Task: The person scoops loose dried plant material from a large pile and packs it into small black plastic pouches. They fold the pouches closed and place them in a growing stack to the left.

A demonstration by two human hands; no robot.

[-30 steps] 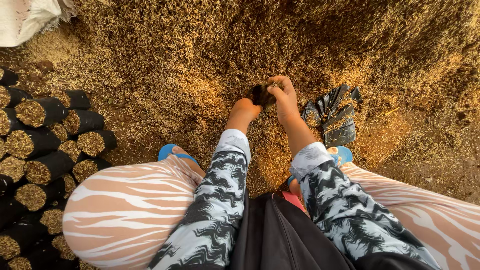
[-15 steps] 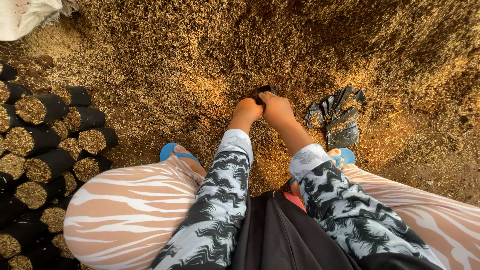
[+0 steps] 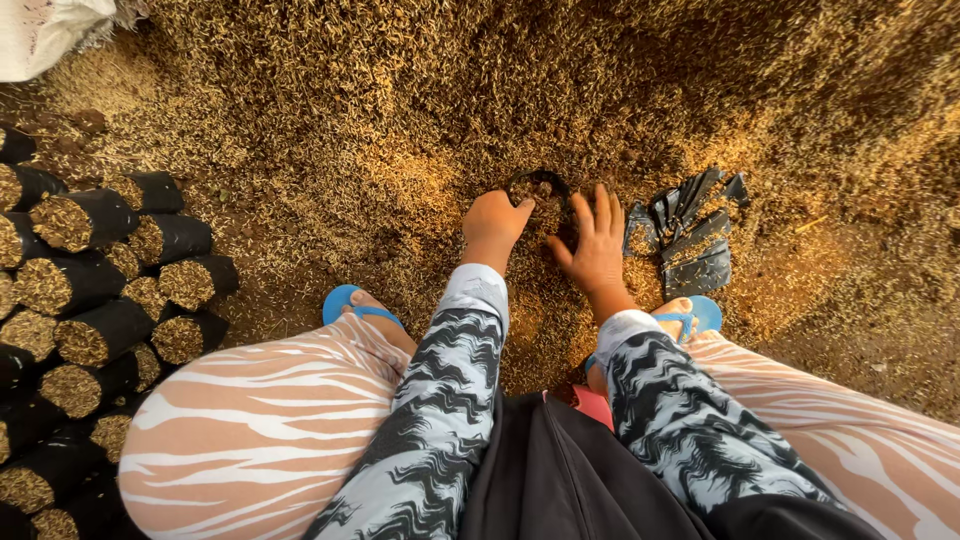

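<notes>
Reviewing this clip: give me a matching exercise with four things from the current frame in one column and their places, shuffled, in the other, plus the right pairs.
Things:
1. small black bag
2. stack of filled black bags
3. loose empty black bags
4. white sack

Places:
A. top left corner of the view
B. on the husk pile just right of the right hand
C. piled on their sides at the left edge
D. between the left hand and the right hand, mouth open

Pairs: 1-D, 2-C, 3-B, 4-A
</notes>
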